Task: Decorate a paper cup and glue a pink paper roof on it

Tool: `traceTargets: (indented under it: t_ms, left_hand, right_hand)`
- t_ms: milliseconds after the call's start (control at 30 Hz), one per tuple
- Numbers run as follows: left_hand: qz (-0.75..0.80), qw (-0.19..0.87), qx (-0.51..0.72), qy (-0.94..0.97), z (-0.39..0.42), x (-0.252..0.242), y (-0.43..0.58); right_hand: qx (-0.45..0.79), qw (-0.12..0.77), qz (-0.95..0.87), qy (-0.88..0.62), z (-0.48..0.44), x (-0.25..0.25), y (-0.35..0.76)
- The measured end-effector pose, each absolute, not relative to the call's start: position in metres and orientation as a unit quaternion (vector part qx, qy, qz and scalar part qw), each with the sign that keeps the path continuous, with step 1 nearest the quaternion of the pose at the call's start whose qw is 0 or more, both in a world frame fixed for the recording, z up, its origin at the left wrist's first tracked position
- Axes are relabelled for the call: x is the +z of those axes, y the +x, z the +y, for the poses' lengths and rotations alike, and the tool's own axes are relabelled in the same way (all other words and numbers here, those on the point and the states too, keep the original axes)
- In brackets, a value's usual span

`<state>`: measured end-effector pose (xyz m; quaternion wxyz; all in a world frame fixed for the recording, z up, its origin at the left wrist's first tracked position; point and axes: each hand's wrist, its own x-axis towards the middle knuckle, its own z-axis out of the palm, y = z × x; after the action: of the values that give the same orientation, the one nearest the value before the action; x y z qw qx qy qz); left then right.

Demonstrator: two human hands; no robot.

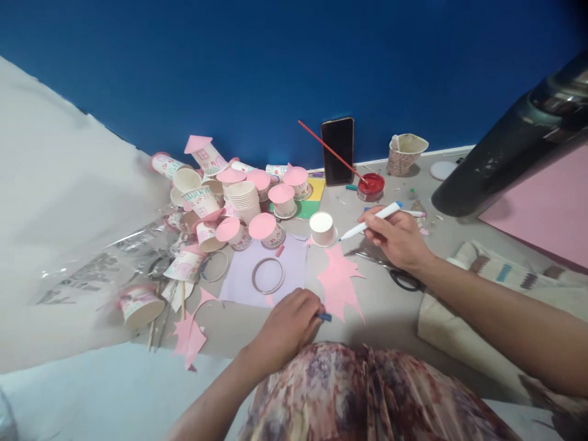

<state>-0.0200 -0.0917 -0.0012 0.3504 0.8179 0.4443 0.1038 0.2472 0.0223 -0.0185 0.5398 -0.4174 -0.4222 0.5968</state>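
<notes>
My right hand grips a white marker with a blue end. Its tip points left and down, close beside a plain white paper cup that stands upside down. Near the table's front edge, my left hand is closed around a small blue marker cap, which pokes out past the fingers. A jagged pink paper scrap lies between the two hands. Scissors with black handles rest partly under my right hand and wrist.
Decorated cups with pink paper roofs crowd the left, beside a stack of plain cups. A tape roll lies on lilac paper. Behind are a phone and a red paint jar; a dark bottle stands right.
</notes>
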Motion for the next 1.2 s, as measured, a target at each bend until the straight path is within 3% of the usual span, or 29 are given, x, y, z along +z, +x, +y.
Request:
traceTargets:
  t_ms: [133,267,633,933,1100,1200]
  left_hand:
    - [0.582,0.401,0.254,0.661,-0.083,0.002,-0.02]
    - [0.585,0.461,0.356,0.564,-0.071,0.01,-0.015]
    - [0.544,0.536,0.326,0.558,-0.06,0.011,0.002]
    - [0.561,0.498,0.345,0.563,-0.055,0.013,0.013]
    - [0.553,0.422,0.365,0.619,-0.049,0.014,0.012]
    - [0.548,0.358,0.344,0.674,-0.04,0.012,0.0]
  right_hand:
    - [0.647,0.493,-0.422,-0.399,0.012,-0.018,0.244]
    - [0.685,0.447,-0.432,-0.381,0.003,-0.013,0.241]
    - [0.663,0.416,-0.489,-0.385,-0.004,-0.005,0.238]
    - [0.666,0.39,-0.506,-0.385,-0.006,0.0,0.232]
    - [0.669,0.414,-0.491,-0.374,-0.007,-0.007,0.225]
    - [0.604,0.324,-0.611,-0.397,0.007,0.001,0.234]
